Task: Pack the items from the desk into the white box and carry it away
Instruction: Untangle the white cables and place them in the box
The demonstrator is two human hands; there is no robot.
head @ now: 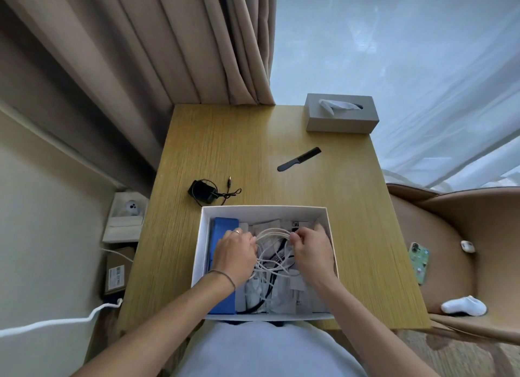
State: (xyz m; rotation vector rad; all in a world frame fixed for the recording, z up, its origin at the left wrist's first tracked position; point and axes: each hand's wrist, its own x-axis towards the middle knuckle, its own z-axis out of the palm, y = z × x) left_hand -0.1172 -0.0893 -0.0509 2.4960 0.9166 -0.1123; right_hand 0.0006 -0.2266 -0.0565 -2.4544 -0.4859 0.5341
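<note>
White box (264, 211), lid off, at the near edge of the wooden desk (351, 207). Inside: a tangle of white cables (274, 252), a blue flat case (222, 230) along the left wall, a white plug (297, 285) and paper packets. Left hand (235, 254) lowered into the box, fingers curled into the white cables, gripping the bundle; ring on one finger, thin band at the wrist. Right hand (311, 248) likewise inside, fingertips and thumb pinching cable loops at the bundle's right side. Outside the box, on the desk: black adapter (202, 192) with its thin cord just beyond the far wall; black comb (298, 159) farther off; grey tissue box (342, 112) at the far right corner. On the tan chair (450, 236) to the right: a phone (419, 261) in a green case.
</note>
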